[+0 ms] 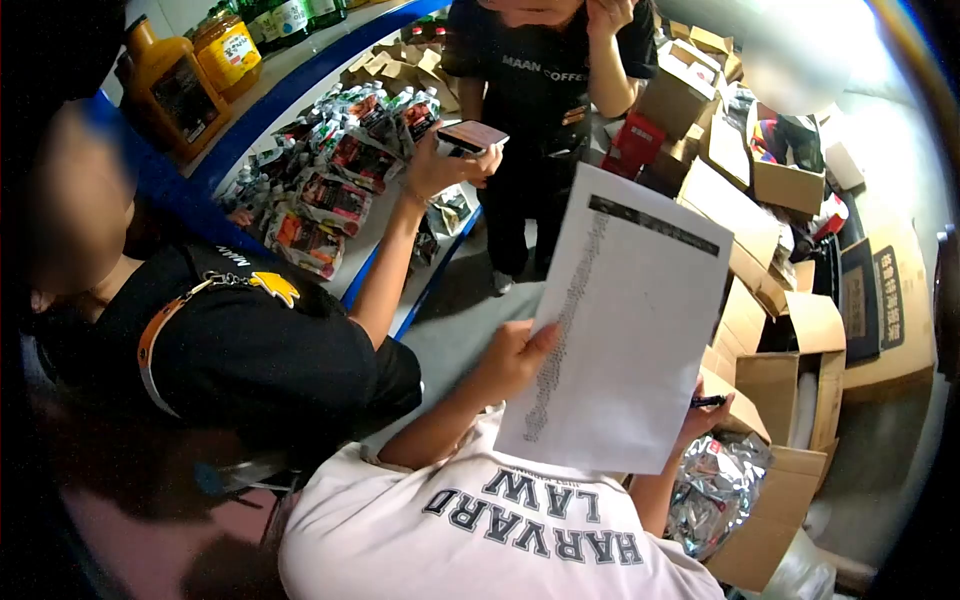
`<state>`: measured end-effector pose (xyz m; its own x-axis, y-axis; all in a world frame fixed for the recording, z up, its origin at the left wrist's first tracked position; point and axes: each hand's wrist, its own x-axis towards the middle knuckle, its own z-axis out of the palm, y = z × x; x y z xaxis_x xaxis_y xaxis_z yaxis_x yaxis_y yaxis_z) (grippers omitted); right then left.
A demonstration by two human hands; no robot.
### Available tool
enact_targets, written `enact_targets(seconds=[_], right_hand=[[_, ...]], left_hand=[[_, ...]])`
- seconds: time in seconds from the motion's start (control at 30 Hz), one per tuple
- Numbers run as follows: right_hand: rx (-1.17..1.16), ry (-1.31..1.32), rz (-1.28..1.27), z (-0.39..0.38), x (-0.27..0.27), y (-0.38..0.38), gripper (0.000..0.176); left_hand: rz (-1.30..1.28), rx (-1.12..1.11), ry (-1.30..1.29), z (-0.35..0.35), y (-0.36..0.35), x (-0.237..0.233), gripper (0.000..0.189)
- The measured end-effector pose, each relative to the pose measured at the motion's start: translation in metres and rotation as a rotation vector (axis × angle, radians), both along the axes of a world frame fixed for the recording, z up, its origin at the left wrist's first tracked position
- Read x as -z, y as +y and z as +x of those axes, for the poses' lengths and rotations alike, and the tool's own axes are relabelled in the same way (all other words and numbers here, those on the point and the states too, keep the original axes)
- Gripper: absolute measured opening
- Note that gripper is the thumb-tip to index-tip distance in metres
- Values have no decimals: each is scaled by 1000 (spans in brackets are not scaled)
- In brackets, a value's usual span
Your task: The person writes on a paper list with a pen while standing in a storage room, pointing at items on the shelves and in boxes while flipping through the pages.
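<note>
A large printed sheet of paper (630,340) is held up at a tilt in front of my white shirt. It has a dark header bar and a column of small text too fine to read. My left hand (515,362) is closed on its left edge, thumb on the front. Near the lower right edge, my right hand (700,412) is closed around a black pen (709,401), and the paper partly hides that hand.
At left, a person in black holds a phone (472,135); another person stands ahead. Blue-edged shelves (295,75) carry bottles and pouches (335,200). Open cardboard boxes (790,180) crowd the right side, with a silver plastic bag (718,490) near my right arm.
</note>
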<state>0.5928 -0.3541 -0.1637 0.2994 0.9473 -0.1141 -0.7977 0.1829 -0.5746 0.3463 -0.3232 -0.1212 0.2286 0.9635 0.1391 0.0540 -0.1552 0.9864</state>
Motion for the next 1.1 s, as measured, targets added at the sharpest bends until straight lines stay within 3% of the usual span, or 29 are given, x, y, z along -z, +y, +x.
enact_targets(seconds=[0.1, 0.23, 0.47, 0.57, 0.67, 0.87, 1.1], right_hand=[[-190, 12, 191, 3, 4, 2, 57], [-181, -56, 184, 3, 9, 7, 59], [-169, -19, 229, -5, 19, 7, 59], [-152, -72, 193, 2, 33, 8, 53], [-39, -51, 110, -20, 13, 8, 40], [-132, -268, 121, -22, -2, 7, 19], [-102, -378, 48, -16, 16, 8, 16]], left_hand=[[-34, -129, 76, -12, 7, 10, 38], [-21, -150, -136, -15, 9, 2, 35], [-51, -144, -163, -20, 8, -1, 34], [-36, -127, -191, -22, 11, 2, 34], [-31, -119, -201, -24, 14, 3, 34], [-49, -118, -147, -29, 18, 2, 35], [-66, -117, -105, -33, 20, 3, 36]])
